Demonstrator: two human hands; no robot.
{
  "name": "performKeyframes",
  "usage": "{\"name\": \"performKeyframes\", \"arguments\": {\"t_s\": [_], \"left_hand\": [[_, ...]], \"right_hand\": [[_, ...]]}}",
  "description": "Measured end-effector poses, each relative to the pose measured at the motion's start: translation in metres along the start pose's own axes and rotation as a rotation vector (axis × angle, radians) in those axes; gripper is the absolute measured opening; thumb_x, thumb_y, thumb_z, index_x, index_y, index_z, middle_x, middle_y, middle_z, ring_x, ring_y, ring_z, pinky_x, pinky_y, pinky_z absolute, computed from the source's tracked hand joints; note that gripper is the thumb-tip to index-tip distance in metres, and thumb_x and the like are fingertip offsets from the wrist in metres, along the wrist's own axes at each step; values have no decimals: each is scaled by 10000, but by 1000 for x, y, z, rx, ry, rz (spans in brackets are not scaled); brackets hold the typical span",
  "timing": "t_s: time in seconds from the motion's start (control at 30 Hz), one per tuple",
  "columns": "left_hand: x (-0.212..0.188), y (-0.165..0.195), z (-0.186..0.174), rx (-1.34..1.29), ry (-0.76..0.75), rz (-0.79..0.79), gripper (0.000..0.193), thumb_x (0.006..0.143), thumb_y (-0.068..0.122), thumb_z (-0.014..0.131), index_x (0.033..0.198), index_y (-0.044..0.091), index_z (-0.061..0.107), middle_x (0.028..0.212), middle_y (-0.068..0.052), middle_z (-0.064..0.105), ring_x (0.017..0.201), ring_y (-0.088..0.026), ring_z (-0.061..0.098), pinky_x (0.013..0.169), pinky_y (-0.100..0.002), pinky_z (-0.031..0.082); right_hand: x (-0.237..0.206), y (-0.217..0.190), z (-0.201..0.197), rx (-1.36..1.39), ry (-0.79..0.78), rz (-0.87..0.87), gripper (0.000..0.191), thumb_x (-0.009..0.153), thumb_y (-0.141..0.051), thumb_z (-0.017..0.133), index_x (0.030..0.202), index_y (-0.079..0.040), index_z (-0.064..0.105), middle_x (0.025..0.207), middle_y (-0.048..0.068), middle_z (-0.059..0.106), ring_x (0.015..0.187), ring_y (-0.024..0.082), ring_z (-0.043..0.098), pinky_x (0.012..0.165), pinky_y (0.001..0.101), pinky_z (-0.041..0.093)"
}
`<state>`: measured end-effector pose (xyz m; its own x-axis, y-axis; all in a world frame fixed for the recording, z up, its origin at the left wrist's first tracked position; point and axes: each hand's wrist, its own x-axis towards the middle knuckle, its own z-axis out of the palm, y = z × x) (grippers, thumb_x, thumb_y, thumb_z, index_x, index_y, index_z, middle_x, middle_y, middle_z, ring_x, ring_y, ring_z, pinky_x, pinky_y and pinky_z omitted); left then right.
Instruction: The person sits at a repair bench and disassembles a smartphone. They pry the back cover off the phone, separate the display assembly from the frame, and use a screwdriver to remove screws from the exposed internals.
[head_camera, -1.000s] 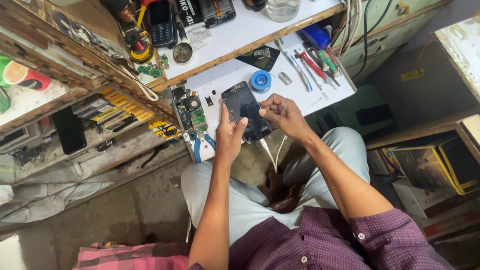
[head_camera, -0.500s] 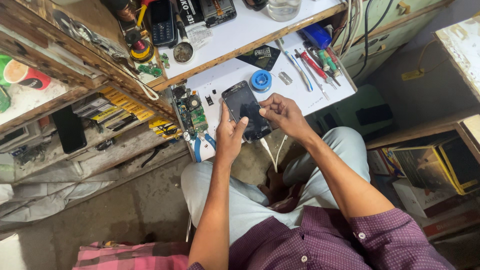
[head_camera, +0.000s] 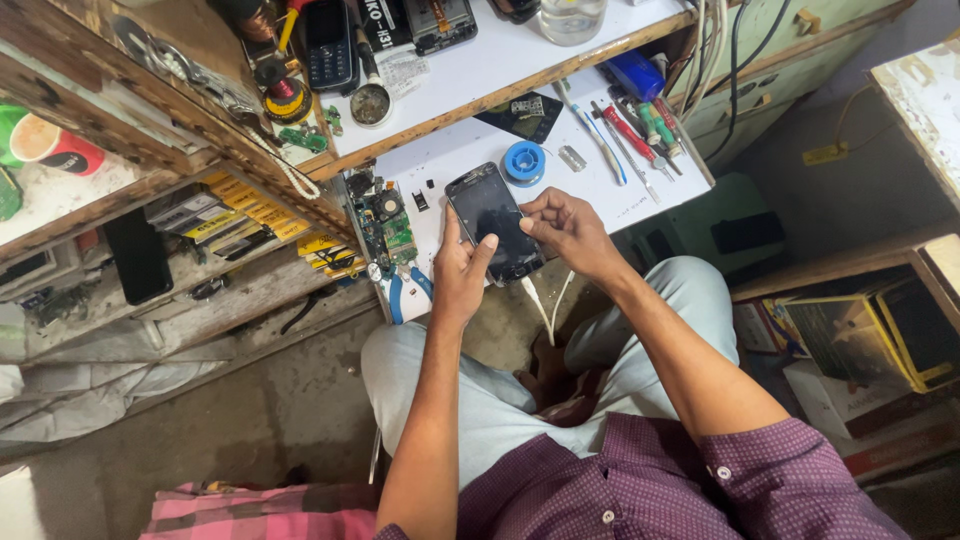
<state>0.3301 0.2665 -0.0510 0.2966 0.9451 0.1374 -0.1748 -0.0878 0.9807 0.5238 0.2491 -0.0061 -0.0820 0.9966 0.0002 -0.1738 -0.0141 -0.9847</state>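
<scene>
Nothing much has moved since the earlier pictures: both hands still hold the dark phone (head_camera: 494, 222) in the same spot, just over the near edge of the white lower shelf (head_camera: 480, 150).

It is a flat black phone with a dark screen, tipped a little, with its top end pointing away from the person. The left hand (head_camera: 461, 275) holds it from the left side. Its fingers are curled round the edge and its thumb lies across the lower part of the screen. The right hand (head_camera: 562, 228) holds the right edge. Its fingers are bent and pinched close on the side of the phone, near the bottom corner. A white cable (head_camera: 545, 305) hangs down below the phone, between the knees.

Just behind the phone on the shelf lies a blue round spool (head_camera: 524, 161). To its right is a row of screwdrivers (head_camera: 635, 130) with red, green and white handles. To the left of the phone sits a green circuit board (head_camera: 392, 225), and below that lie pliers with blue handles (head_camera: 405, 290).

Higher up is another white shelf (head_camera: 470, 70). It has an old phone with buttons (head_camera: 327, 45) and a clear jar (head_camera: 571, 18) on it. Far to the left stands a red cup (head_camera: 58, 146).
</scene>
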Motion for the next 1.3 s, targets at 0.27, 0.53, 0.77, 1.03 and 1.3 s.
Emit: {"name": "performKeyframes", "arguments": {"t_s": [0.27,0.53,0.77,1.03,1.3], "left_hand": [[4,-2,2,-19,-8,-8,842,1033,94,596,1644,-37,31,1417,-191,598,1144,-158,654,963,-266,534],[3,-4,1,52,20,-51,855,1016,119,606,1638,-35,41,1336,-184,649,1043,-139,669,870,-244,534],[4,-5,-2,63,29,-48,855,1019,140,625,1638,-37,62,1216,-164,694,941,-104,657,768,-217,514],[7,2,-1,129,70,-70,873,1002,166,658,1651,-28,106,1020,-132,733,788,-87,626,637,-210,476],[15,5,-1,-174,-9,-51,599,999,81,667,1505,-37,369,1213,-152,696,1025,-141,683,877,-278,565]], "right_hand": [[1,0,-4,3,11,32,156,984,-82,699,1118,-23,644,808,-64,578,613,-1,456,502,191,346],[2,3,-5,1,0,1,166,983,-80,692,1130,-23,641,855,-68,601,656,-7,476,534,187,362],[4,5,-2,-21,15,3,200,982,-101,689,1161,-32,629,905,-64,606,690,-7,501,539,181,384],[6,7,-2,-58,35,-14,232,996,-113,679,1202,-28,619,901,-43,631,709,7,539,565,181,405],[12,12,-5,-40,26,-31,250,1005,-112,675,1233,-20,629,896,-33,630,701,17,522,575,190,407]]}}
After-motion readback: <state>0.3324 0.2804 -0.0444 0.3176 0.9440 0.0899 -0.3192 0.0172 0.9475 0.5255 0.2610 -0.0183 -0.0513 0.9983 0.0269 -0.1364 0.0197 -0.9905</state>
